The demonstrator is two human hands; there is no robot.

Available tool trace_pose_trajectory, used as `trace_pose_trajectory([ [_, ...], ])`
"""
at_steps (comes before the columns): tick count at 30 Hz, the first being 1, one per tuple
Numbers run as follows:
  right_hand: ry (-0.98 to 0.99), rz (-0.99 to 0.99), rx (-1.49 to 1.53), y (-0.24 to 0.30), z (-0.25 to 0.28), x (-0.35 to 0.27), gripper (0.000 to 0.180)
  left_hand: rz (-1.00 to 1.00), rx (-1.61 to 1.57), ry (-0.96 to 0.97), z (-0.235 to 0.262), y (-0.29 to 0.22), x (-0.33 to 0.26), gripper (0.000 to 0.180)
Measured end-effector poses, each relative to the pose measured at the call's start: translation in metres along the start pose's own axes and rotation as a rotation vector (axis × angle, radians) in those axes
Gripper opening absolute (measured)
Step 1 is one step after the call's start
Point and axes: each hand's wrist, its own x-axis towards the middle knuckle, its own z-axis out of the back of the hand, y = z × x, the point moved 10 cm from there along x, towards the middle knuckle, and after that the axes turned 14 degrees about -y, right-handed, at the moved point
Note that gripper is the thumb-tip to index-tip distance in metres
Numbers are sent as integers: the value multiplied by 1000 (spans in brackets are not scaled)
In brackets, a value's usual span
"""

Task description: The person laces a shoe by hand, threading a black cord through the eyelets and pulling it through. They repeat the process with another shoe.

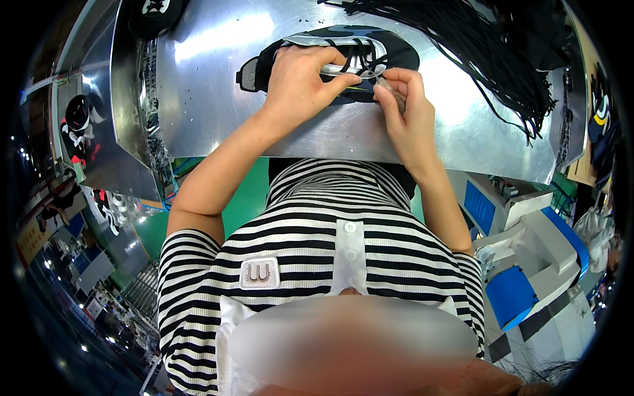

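A black shoe upper (396, 56) with grey trim and black laces lies flat on the shiny metal table (218, 99). My left hand (300, 82) rests on top of it, fingers curled and pressing down near the lace area. My right hand (403, 99) is at the near edge of the upper, thumb and fingers pinched on a black lace end (385, 84). The two hands nearly touch above the upper's lower edge. Part of the upper is hidden under my left hand.
A big bundle of loose black laces (489, 53) spreads over the table's far right. More shoe uppers (82, 122) lie on a surface at the left. A white and blue machine (528, 257) stands at my right side. Another dark upper (153, 12) sits at the table's far left corner.
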Motion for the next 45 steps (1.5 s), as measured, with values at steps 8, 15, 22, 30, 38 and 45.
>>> trace_pose_trajectory([
  [8, 90, 22, -166, 1, -2, -6, 18, 16, -56, 11, 1, -1, 0, 29],
  [15, 129, 4, -177, 1, -6, -5, 17, -1, -97, 63, -2, -4, -2, 26],
  [22, 54, -78, -105, -6, -20, -15, 24, -7, -181, 63, -7, -22, -26, 20],
  [30, 22, 12, -405, -8, 52, -10, 29, -112, -21, -16, 14, -20, -26, 17],
  [38, 161, 575, -478, 65, -22, 6, 25, -251, 17, -128, 20, -40, -24, 15],
  [45, 327, 200, -346, 31, -32, 25, 20, -320, 35, -154, 18, -51, -30, 17],
])
